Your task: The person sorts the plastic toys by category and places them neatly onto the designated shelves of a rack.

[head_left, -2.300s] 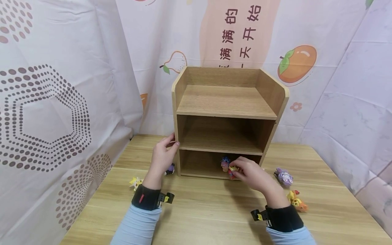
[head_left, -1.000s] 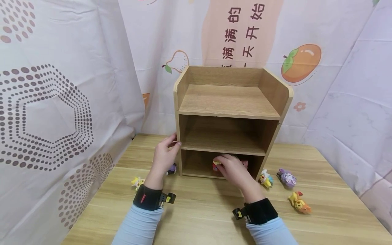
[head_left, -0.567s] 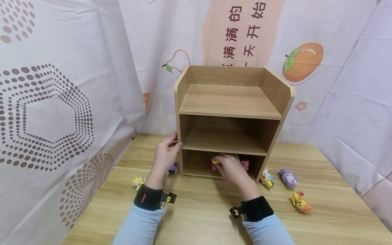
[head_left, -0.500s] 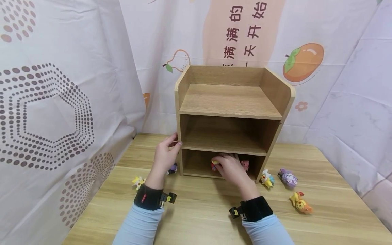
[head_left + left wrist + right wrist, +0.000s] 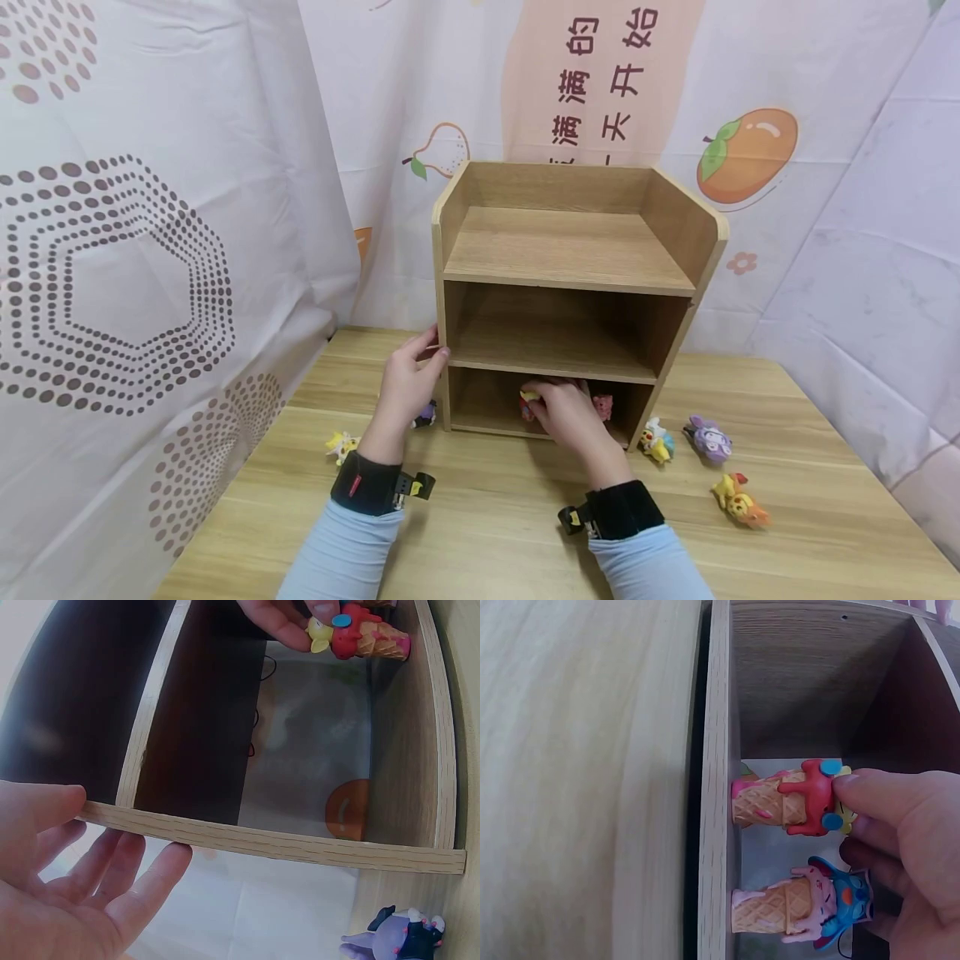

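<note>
My left hand (image 5: 408,379) rests at the left side panel of a wooden shelf (image 5: 555,242), thumb at the front edge and fairly straight fingers along the outside. My right hand (image 5: 570,417) reaches into the bottom compartment and pinches the yellow top of a red ice-cream-cone figurine (image 5: 810,799). In the right wrist view, the cone's base meets the compartment floor. Beside it stands a pink-and-blue cone figurine (image 5: 802,900), close under the fingers and hidden by the hand in the head view. A pink figurine (image 5: 602,407) shows right of the hand.
On the table right of the shelf lie a yellow-and-white figurine (image 5: 657,440), a purple one (image 5: 709,439) and a yellow-orange one (image 5: 741,502). Left of it are a yellow-white figurine (image 5: 342,447) and a purple-black one (image 5: 397,934). A printed curtain (image 5: 382,208) hangs behind.
The right hand has carried the red cone figurine leftward and deeper into the bottom compartment, then stays nearly still. The pink figurine has come into view behind it. The left hand keeps its place.
</note>
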Demonstrator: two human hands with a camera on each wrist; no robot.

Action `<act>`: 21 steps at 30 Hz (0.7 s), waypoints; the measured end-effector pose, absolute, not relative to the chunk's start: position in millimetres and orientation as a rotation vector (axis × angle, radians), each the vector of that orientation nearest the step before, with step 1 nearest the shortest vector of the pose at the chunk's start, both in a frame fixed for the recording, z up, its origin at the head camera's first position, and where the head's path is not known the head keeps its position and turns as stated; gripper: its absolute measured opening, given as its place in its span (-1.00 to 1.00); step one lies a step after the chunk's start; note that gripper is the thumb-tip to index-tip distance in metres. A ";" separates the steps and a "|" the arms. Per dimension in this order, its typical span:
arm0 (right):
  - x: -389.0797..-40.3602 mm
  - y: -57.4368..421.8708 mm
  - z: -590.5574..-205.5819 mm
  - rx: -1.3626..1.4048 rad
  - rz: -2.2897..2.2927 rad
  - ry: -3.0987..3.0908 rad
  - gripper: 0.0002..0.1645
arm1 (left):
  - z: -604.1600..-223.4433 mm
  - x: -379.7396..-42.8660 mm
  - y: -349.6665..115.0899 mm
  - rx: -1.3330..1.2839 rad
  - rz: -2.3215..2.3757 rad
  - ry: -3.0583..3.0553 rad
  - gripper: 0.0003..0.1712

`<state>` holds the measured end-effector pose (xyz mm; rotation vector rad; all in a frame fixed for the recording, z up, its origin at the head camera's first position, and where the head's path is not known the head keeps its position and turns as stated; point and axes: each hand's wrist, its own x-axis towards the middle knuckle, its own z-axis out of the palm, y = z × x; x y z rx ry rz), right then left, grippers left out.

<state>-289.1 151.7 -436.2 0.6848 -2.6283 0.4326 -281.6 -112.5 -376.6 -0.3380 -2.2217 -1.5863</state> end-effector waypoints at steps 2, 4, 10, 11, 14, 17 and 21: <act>-289.4 151.4 -436.0 0.675 0.431 -2.636 -0.74 | -377.2 -281.6 -112.5 -0.333 -1.586 -2.221 -0.49; -289.8 151.1 -435.8 0.669 0.433 -2.639 -0.74 | -377.5 -281.7 -112.5 -0.327 -1.583 -2.222 -0.49; -290.6 151.6 -434.9 0.653 0.435 -2.628 -0.75 | -377.3 -282.0 -112.0 -0.340 -1.577 -2.222 -0.49; -290.8 151.5 -435.1 0.651 0.434 -2.626 -0.75 | -377.3 -282.1 -111.9 -0.340 -1.575 -2.224 -0.49; -291.6 150.9 -435.6 0.646 0.429 -2.625 -0.74 | -377.5 -282.1 -112.0 -0.332 -1.570 -2.230 -0.49; -292.5 150.3 -436.2 0.637 0.431 -2.628 -0.74 | -376.9 -281.9 -112.0 -0.325 -1.564 -2.234 -0.49; -293.1 150.3 -436.8 0.637 0.438 -2.629 -0.74 | -375.6 -280.9 -112.0 -0.327 -1.582 -2.230 -0.49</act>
